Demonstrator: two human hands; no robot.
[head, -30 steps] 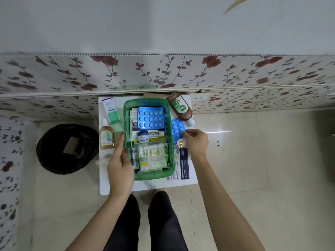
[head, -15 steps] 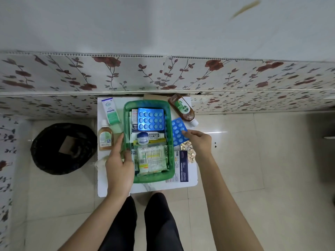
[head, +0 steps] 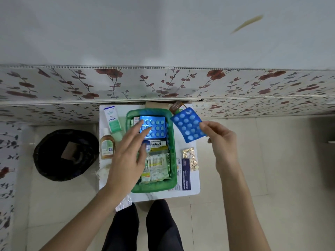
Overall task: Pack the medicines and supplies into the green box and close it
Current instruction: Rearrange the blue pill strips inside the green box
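Blister pack (head: 188, 124), blue, is pinched at its near-right corner between thumb and fingertips of the right hand (head: 220, 140), held in the air just right of the green box (head: 173, 145) and tilted, its long axis running from far-left to near-right. From the head camera, the box opening lies to the left of and below the pack, so the coming move looks like a short carry leftward with a turn to lay it flat. A second blue blister sheet (head: 154, 127) already lies in the far end of the box. The left hand (head: 126, 158) hovers over the box with fingers spread and loose, gripping nothing, fingertips reaching toward that sheet. The right hand is plainly the one placed to deliver; no lid is visible.
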